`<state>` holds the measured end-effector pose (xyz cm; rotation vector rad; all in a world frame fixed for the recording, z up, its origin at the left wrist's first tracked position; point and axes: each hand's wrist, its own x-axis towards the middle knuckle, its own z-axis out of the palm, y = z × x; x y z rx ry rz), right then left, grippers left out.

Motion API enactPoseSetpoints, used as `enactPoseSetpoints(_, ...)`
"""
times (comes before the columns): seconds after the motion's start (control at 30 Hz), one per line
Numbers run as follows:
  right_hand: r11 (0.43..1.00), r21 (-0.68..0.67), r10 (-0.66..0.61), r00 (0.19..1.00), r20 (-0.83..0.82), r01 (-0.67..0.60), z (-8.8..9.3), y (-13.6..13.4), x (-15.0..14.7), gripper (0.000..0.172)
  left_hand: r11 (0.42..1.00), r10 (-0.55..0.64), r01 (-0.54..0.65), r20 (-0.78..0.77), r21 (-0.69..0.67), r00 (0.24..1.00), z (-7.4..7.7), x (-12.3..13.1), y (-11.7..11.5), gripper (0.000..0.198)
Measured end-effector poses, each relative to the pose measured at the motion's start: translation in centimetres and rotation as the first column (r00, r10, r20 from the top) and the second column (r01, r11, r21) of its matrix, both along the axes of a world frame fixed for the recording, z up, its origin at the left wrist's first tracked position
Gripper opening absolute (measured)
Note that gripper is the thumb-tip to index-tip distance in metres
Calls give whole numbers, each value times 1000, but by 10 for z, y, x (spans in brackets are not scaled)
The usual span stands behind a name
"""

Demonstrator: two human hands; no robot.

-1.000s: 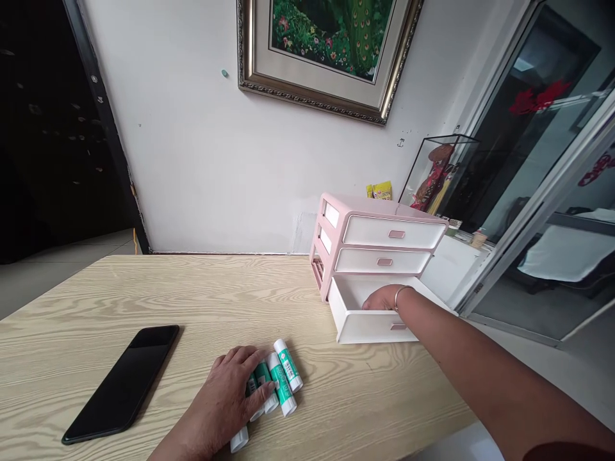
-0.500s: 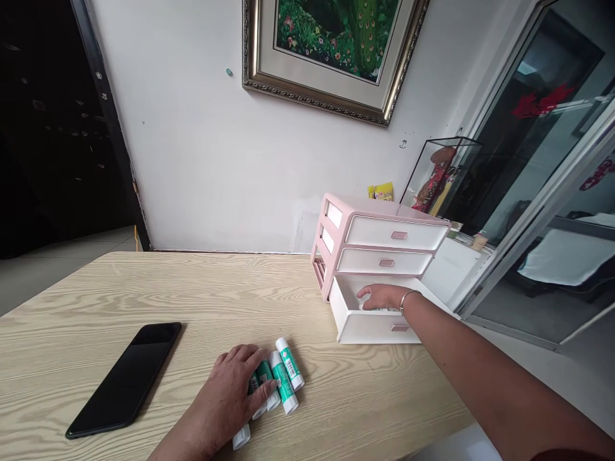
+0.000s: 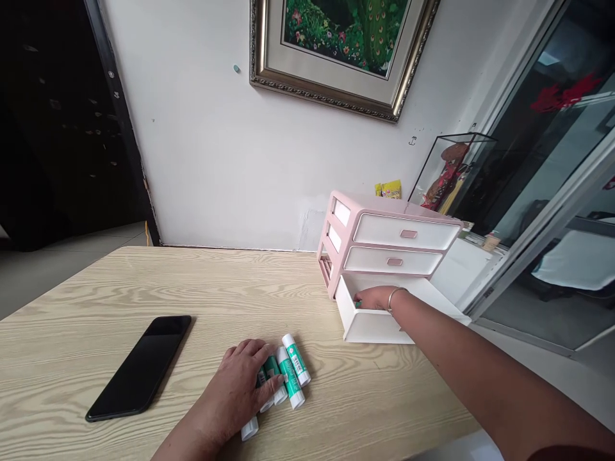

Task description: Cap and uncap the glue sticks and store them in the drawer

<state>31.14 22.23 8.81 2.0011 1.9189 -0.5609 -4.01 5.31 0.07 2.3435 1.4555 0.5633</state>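
My left hand (image 3: 246, 384) lies over several green-and-white glue sticks (image 3: 291, 381) on the table, its thumb and fingers curled about them. One glue stick (image 3: 296, 360) lies at the right end of the group, clear of my fingers. My right hand (image 3: 375, 298), with a bangle at the wrist, reaches down into the pulled-out bottom drawer (image 3: 369, 327) of a pink and white drawer unit (image 3: 339, 246). A bit of green shows at its fingertips, apparently a glue stick; the front wall hides the rest.
A black phone (image 3: 141, 365) lies on the wooden table (image 3: 216, 282) at the left. A yellow packet (image 3: 391, 189) shows behind the top of the unit. A framed picture (image 3: 327, 96) hangs on the wall, and a glass case (image 3: 446, 173) stands at the back right.
My right hand has gone lower and to the left in the drawer, its fingers closing around something green. My left hand stays on the glue sticks. The whole view has shifted slightly.
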Motion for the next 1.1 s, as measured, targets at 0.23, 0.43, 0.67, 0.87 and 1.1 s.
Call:
enactPoseSetpoints(0.23,993,106,-49,997,-63,55,-1,-6,-14,23,1000,10,-10,11,11,1000,-1,0,0,49)
enactPoseSetpoints(0.43,919,395,13,1000,12,-17,5,-20,-16,27,1000,14,-14,21,9,1000,0,-1,-2,46)
enactPoseSetpoints(0.67,532,818,211,970,119,-217,43,-75,-24,47,1000,18,-18,3,-21,1000,7,0,-3,48)
enactPoseSetpoints(0.87,687,722,377,889,-260,-80,56,-136,-90,53,1000,18,-18,-3,-12,1000,0,0,0,50)
enactPoseSetpoints(1.1,903,414,310,839,-448,-113,-42,-131,-132,50,1000,20,-20,6,17,1000,-3,-1,-2,48)
